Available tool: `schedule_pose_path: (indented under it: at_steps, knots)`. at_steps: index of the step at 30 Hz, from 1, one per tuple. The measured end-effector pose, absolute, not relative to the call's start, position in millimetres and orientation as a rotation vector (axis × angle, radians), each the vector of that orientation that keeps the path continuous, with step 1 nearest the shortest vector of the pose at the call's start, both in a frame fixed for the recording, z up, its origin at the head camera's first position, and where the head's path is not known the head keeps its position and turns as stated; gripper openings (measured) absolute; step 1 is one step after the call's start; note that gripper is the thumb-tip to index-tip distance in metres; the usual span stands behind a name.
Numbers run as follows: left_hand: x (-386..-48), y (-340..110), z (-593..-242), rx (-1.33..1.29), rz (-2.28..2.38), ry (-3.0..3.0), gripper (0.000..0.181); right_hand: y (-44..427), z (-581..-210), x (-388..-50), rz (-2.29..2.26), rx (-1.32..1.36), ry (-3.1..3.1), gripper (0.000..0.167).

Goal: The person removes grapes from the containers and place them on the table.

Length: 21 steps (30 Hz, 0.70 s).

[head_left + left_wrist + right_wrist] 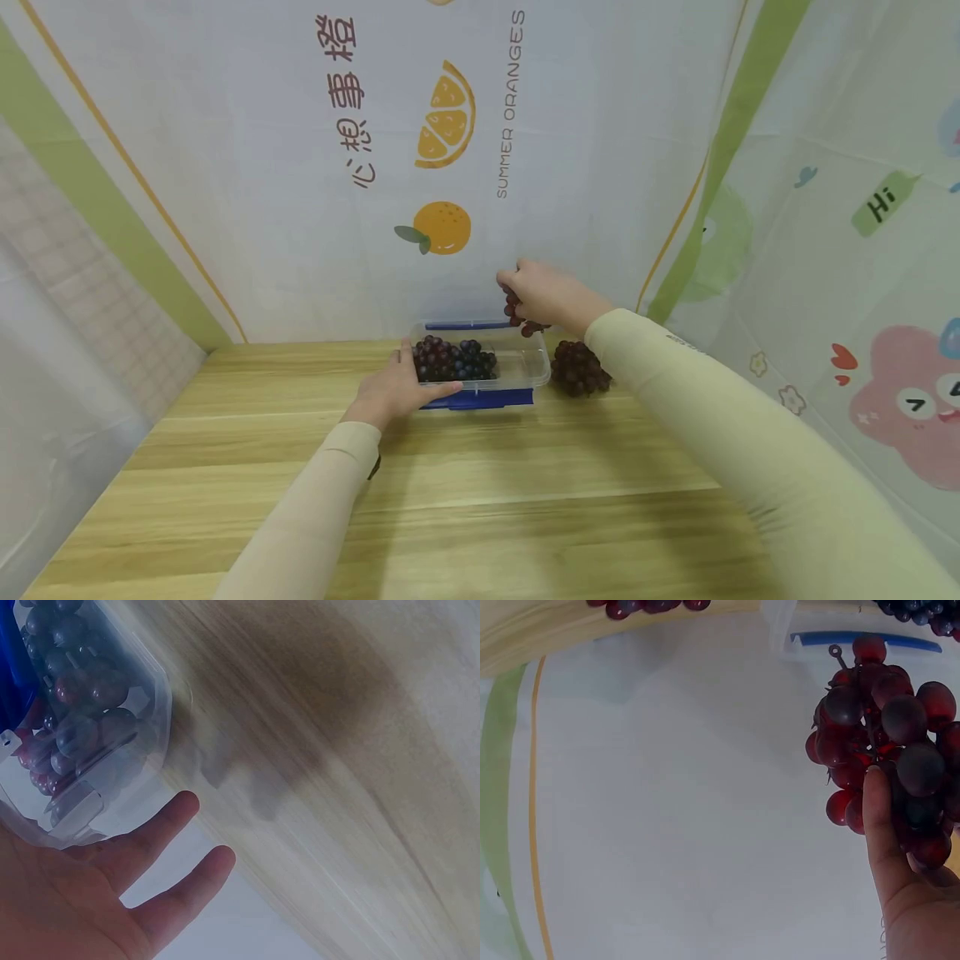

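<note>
A clear plastic food container (521, 360) with blue latches (491, 400) stands near the back of the wooden table. Inside its left half lie a dark red bunch of grapes (432, 358) and a blue-black bunch (474, 361). My left hand (390, 385) rests against the container's left end, thumb along the front side; in the left wrist view two fingers (206, 877) stretch out straight, spread apart. Above the container's right end, my right hand (553, 296) holds a red bunch of grapes (885, 727) from the side.
Another red bunch of grapes (579, 368) lies on the table (480, 483), just right of the container. A white printed cloth (360, 267) hangs directly behind the container, and a second patterned cloth (810, 333) hangs along the right side.
</note>
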<state>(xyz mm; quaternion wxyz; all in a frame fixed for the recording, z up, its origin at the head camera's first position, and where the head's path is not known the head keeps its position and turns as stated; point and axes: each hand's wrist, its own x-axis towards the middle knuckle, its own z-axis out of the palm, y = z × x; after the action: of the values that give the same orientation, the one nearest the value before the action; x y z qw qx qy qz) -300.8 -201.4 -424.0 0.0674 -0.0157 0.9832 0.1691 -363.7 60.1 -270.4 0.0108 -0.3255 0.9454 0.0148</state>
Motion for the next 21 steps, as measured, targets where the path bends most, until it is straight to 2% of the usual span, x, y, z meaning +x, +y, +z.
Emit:
schedule_pose_path:
  at_steps: [9,21]
  knots:
    - [-302,-202,-425,-0.042,0.510,2.966,0.153,76,-258,-366,0.134,-1.014,2.987,0.009]
    - [-300,-201,-424,-0.056,0.491,2.964,0.150,106,-243,-367,0.253,-1.001,3.039,0.019]
